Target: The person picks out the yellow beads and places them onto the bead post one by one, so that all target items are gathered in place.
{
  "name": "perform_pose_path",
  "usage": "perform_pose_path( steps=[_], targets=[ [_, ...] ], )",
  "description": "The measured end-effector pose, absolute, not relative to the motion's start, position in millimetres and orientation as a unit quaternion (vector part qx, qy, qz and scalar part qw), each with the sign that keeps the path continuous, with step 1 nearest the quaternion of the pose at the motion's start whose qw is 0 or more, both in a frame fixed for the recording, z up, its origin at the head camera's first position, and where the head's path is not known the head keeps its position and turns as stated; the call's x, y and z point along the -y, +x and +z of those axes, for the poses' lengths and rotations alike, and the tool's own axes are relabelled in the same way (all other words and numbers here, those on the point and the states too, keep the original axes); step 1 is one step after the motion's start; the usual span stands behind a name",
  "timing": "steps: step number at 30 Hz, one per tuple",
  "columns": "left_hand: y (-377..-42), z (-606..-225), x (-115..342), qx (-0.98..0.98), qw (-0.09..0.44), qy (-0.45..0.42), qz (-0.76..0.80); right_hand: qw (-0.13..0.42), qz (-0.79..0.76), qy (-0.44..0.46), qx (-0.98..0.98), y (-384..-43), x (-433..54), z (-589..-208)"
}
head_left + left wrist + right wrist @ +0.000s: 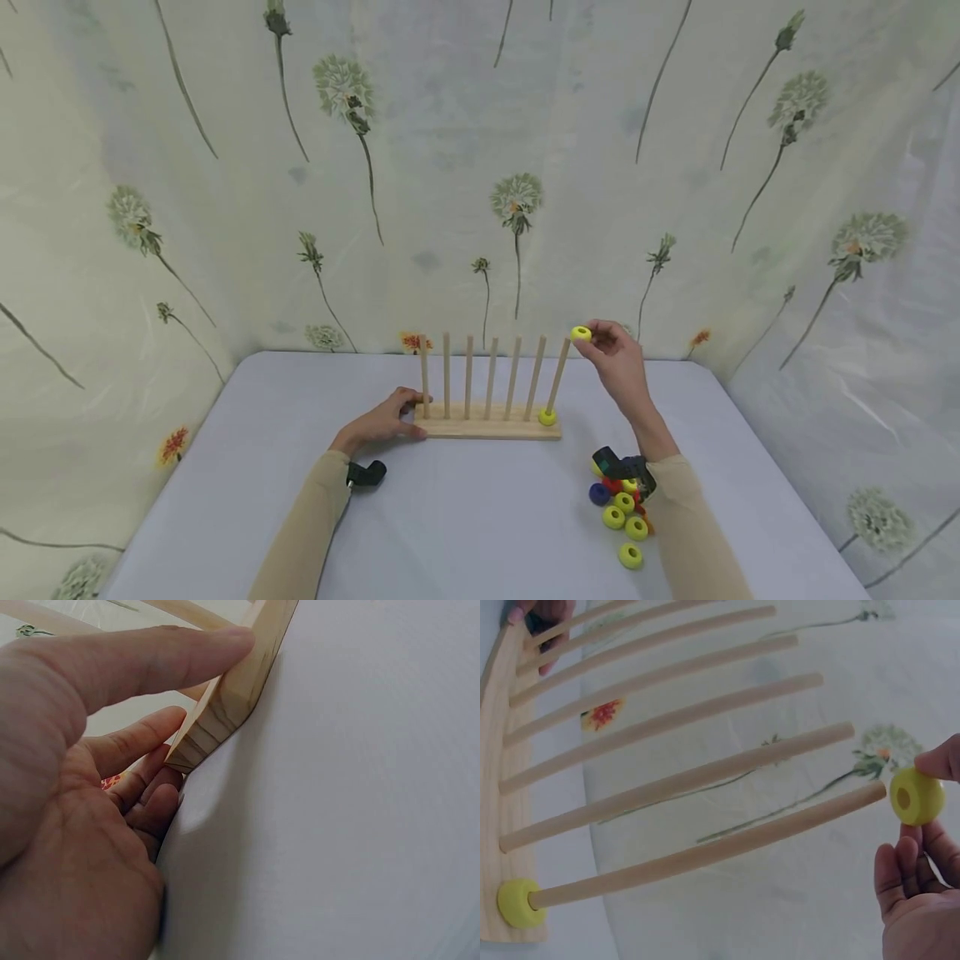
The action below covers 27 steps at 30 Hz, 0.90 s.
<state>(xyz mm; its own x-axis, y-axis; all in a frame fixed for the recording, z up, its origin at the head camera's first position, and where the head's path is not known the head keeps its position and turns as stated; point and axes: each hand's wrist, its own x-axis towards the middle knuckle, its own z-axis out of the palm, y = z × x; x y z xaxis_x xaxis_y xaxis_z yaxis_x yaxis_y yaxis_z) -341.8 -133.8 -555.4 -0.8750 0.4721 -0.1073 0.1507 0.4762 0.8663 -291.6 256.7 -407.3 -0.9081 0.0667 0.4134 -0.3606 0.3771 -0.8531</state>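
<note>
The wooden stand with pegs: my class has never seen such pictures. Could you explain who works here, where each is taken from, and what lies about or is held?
There is no machine: a person works with two bare hands and wears small cameras. The head picture looks forward and down over the table; the other two come from the left and right wrists. The left hand grips one end of the wooden stand, which has seven pegs. The right hand pinches a yellow bead close to the tip of the rightmost peg. Another yellow bead sits at that peg's foot. Nearer the person lie loose beads: yellow, blue and red ones, some partly hidden behind the right arm.
</note>
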Motion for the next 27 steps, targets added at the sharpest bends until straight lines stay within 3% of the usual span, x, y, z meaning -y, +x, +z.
perform_pose_path(
  steps=[27],
  targets=[
    [-343.6,-556.7,135.4,-0.843,0.168,0.193,0.474,0.167,0.523,0.096,0.831,-307.2,-250.7,-410.3]
  ],
)
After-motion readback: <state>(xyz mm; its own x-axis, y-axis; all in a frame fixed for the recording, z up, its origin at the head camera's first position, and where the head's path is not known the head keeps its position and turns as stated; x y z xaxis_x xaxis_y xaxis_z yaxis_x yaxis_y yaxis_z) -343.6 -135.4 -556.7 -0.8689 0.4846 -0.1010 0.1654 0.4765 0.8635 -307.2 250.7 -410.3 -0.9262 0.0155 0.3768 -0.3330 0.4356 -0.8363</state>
